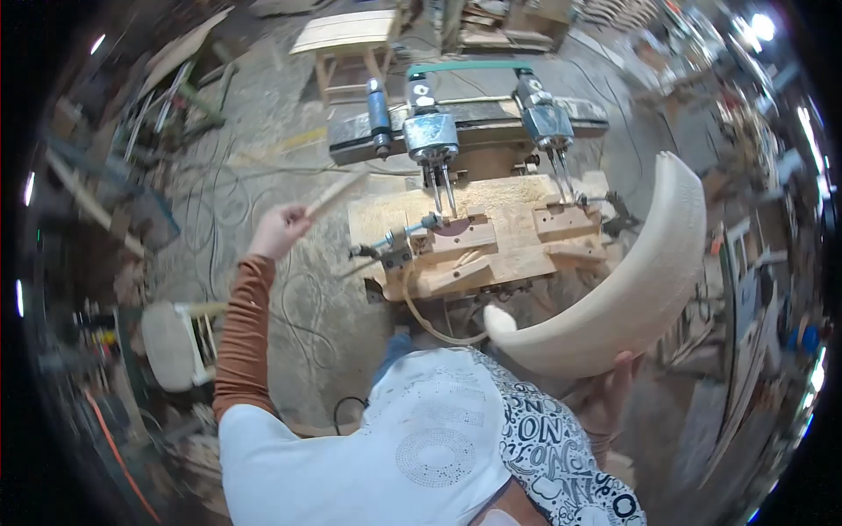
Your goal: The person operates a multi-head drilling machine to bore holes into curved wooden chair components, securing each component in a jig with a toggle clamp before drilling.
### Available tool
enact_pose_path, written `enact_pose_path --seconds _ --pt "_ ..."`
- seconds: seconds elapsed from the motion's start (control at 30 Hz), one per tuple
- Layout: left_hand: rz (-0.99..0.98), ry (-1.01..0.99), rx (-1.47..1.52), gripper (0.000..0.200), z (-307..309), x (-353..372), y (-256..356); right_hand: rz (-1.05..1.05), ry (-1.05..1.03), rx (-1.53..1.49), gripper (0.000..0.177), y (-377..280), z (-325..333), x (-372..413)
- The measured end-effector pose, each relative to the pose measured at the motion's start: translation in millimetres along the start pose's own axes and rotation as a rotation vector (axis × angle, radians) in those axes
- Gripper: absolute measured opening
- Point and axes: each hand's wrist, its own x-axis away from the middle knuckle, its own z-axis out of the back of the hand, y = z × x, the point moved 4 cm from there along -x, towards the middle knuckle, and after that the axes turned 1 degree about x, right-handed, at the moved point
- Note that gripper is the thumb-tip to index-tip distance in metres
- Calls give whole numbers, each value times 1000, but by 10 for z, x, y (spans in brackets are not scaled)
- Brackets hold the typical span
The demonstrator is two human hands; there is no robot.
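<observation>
My left hand is closed round one end of a narrow wooden strip, held up to the left of the drilling machine. On the other side my right hand supports a large curved wooden piece, pale and smooth, from underneath. Its fingers are partly hidden behind the wood. In front of me stands the machine, with two drill heads over a wooden bed strewn with sawdust. Wooden blocks and a clamp are fixed on the bed.
A blue cylinder is mounted beside the left drill head. Hoses and cables lie on the floor to the left, near a wooden chair. A low table bears boards at the back. Long boards lean on the right.
</observation>
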Motion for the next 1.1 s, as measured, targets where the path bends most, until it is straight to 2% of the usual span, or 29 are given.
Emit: enact_pose_path --seconds 0.03,0.07,0.1,0.17,0.2,0.3,0.37,0.4,0.43,0.5,0.53,0.6,0.67,0.83,0.97,1.03,1.07,1.1 --pt "21 -57 -223 23 -79 -147 -144 42 61 21 83 94 73 77" --pt "-81 -4 -322 22 -153 -245 -116 85 118 50 86 163 128 174" --pt "-111 -44 -322 22 -238 -414 -134 86 167 60 86 216 143 280" --pt "20 -216 -199 23 -466 -749 -312 113 164 133 85 292 83 475" --pt "-60 -246 -134 22 -600 -908 -387 110 199 145 85 331 31 592" --pt "-89 -417 -174 22 -954 -1218 -452 137 249 155 79 392 -148 894" --pt "-94 -453 -160 21 -1092 -1358 -454 137 312 131 78 409 -217 1066" --pt "-95 -473 -159 21 -1136 -1433 -453 82 293 12 84 447 -173 1122" --pt "-96 -491 -157 22 -1157 -1469 -382 81 301 20 84 484 -111 1198" --pt "-85 -523 -127 20 -1152 -1521 -354 137 362 529 85 505 -35 1343" --pt "-77 -524 -94 20 -1159 -1566 -414 136 366 533 85 395 -203 1294" --pt "-72 -522 -60 19 -1210 -1643 -541 126 322 44 84 214 -500 1193" --pt "-90 -581 -38 21 -1305 -1705 -666 102 296 18 84 190 -519 1240" --pt "-132 -596 -106 24 -1579 -1652 -363 65 272 -31 81 224 -601 1271" --pt "-198 -514 -164 21 -1816 -1591 -269 112 300 -13 79 277 -623 1276" --pt "-319 -194 -95 23 -1763 -1559 -234 130 313 -4 78 256 -620 1286" --pt "-212 -172 -61 23 -1701 -1576 -315 138 302 10 78 232 -623 1294" --pt "-215 -172 -60 23 -1630 -1601 -360 147 292 23 78 214 -632 1299"
